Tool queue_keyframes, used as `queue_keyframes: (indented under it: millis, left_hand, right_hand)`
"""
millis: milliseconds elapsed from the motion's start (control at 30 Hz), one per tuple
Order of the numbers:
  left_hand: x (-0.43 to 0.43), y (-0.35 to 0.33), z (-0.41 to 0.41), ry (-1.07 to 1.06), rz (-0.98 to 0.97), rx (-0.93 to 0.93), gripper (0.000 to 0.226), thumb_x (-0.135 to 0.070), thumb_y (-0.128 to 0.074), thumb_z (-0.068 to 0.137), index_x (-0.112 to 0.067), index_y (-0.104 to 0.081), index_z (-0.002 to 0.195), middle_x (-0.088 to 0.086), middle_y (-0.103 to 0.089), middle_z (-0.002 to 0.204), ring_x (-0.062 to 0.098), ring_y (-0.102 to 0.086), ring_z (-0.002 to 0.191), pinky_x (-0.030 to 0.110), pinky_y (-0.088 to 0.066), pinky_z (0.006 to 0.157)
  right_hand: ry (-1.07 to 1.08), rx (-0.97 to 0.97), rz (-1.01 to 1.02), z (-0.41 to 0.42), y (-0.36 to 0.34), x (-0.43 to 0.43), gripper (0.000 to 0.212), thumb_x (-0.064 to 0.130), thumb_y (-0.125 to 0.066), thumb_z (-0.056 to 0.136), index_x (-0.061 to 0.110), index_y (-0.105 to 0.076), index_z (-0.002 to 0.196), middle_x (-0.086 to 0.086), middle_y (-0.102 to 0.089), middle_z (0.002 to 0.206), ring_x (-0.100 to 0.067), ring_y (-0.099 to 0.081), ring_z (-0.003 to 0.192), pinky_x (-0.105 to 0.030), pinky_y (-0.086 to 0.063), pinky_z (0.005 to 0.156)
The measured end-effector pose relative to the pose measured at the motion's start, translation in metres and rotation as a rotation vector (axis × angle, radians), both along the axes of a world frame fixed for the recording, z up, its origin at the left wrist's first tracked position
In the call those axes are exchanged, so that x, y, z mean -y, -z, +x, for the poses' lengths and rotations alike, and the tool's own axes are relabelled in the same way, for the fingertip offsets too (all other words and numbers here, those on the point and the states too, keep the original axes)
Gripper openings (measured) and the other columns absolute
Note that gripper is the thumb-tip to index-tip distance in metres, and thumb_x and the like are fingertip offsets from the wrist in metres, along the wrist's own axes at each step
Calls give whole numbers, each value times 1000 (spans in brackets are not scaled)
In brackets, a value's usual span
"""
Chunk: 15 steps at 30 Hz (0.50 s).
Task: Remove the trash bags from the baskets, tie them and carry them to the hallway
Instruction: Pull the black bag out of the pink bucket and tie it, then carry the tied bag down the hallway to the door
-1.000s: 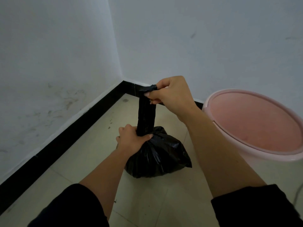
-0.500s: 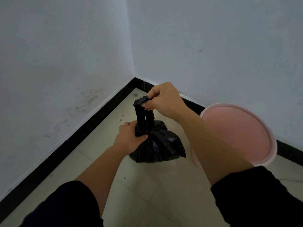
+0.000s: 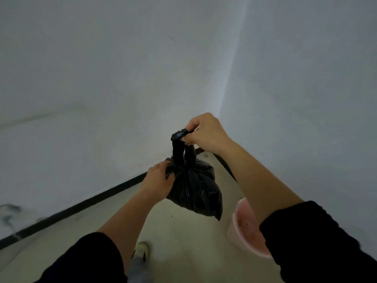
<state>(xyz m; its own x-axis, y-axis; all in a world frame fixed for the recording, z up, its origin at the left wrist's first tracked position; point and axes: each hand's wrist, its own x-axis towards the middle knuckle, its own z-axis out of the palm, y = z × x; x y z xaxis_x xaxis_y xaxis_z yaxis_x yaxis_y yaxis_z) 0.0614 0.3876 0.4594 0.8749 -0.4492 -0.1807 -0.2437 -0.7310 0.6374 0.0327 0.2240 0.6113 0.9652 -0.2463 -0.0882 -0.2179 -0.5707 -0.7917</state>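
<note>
A black trash bag (image 3: pixel 195 190) hangs in the air in front of me, its top gathered into two twisted strands. My right hand (image 3: pixel 206 132) pinches the ends of those strands above the bag. My left hand (image 3: pixel 159 180) grips the bag's left side at the neck, fingers curled into the plastic. A pink basket (image 3: pixel 244 231) stands on the floor at the lower right, partly hidden behind my right forearm.
White walls meet in a corner (image 3: pixel 226 99) straight ahead, with a black skirting board (image 3: pixel 81 207) along the floor. Pale floor tiles (image 3: pixel 183 242) lie below. My shoe (image 3: pixel 140 251) shows at the bottom centre.
The bag has been lifted off the floor and now hangs from my hands. The view has risen and swung left, so the pink basket sits low on the right.
</note>
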Motion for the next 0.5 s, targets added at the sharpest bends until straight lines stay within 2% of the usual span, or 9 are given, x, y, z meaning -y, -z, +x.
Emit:
queue_keyframes:
  millis: [133,200,333,500]
  left_hand:
    - [-41,-81,-59,-224,-20,46,44,-28,-44,97,-15,-44,139,8,-50,140,27,-45,128,36,-37,103]
    - [-62,-112,-84,-316,-12,75,46,-29,-42,99,-14,-41,142,7,-45,145,26,-39,133,36,-33,106]
    - [-120,-154,-129,-463,12,87,50,-34,-39,100,-16,-36,146,5,-37,151,24,-29,140,41,-29,113]
    - [-208,-193,-183,-642,37,142,50,-35,-40,100,-17,-36,145,6,-34,153,23,-28,141,42,-27,114]
  right_hand:
    - [-142,54,-22,-29,-73,-40,7,0,-73,73,6,-72,73,-11,-71,73,-22,-68,72,-34,-57,75]
    - [-212,82,-25,-42,-107,-62,5,0,-73,73,3,-73,77,-13,-72,76,-24,-69,74,-35,-57,76]
    - [-352,145,-30,-67,-157,-117,6,-1,-71,72,3,-73,76,-12,-71,72,-13,-63,58,-23,-53,63]
    - [-528,181,13,-94,-198,-202,6,-3,-68,74,1,-71,77,-10,-68,67,-11,-62,53,-14,-48,52]
